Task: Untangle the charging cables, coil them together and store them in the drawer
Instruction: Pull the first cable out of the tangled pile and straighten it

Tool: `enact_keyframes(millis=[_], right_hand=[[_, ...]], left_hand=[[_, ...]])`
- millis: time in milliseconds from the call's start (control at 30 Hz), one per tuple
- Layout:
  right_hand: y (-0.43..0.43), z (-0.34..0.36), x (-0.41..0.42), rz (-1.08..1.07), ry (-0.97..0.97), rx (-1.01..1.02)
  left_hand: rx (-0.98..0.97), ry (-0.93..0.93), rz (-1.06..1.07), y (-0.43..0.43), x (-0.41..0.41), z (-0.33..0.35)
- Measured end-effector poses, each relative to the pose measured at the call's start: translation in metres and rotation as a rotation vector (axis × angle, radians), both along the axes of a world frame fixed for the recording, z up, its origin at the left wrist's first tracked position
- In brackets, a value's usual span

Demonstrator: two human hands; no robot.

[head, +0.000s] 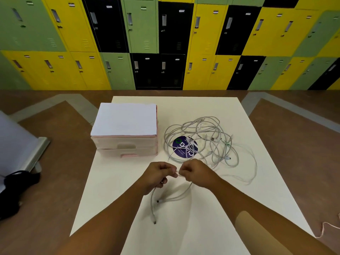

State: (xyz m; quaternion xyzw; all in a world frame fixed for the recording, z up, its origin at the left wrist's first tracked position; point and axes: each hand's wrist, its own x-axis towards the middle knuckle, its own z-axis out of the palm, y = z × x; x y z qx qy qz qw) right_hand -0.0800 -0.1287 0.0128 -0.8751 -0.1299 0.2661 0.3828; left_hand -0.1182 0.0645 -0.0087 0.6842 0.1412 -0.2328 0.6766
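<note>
A tangle of white charging cables [204, 138] lies on the white table [184, 227], right of centre. My left hand [158, 173] and my right hand [195, 172] are side by side in front of the tangle, both pinching the same white cable between them. Loose cable ends with plugs [154, 216] hang below my left hand. A small pink-and-white drawer unit [127, 138] stands to the left of the tangle, with both of its drawers shut.
A round dark blue sticker or coaster [181, 149] lies under the tangle. A wall of green, yellow and black lockers [165, 43] rises behind the table. A black bag [16, 188] and a metal stand [35, 150] sit on the floor at left.
</note>
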Motion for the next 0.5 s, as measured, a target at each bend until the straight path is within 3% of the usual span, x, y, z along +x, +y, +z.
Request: enact_keyframes(millis=[133,200,300,500], right_hand=[[-0.003,0.003,0.012,-0.158,-0.111,0.077],[-0.002,0.003,0.016,-0.186,-0.131,0.066],[0.0,0.002,0.015,-0.104,-0.027,-0.032],[0.019,-0.012,-0.008,-0.017,0.156,-0.013]], left_hand=[[0.102,-0.019,-0.034,0.014,-0.008,-0.001],[0.058,-0.006,0.045,0.019,-0.01,-0.004],[-0.043,0.034,0.162,0.023,-0.011,-0.005],[0.182,-0.081,-0.038,0.024,-0.02,-0.004]])
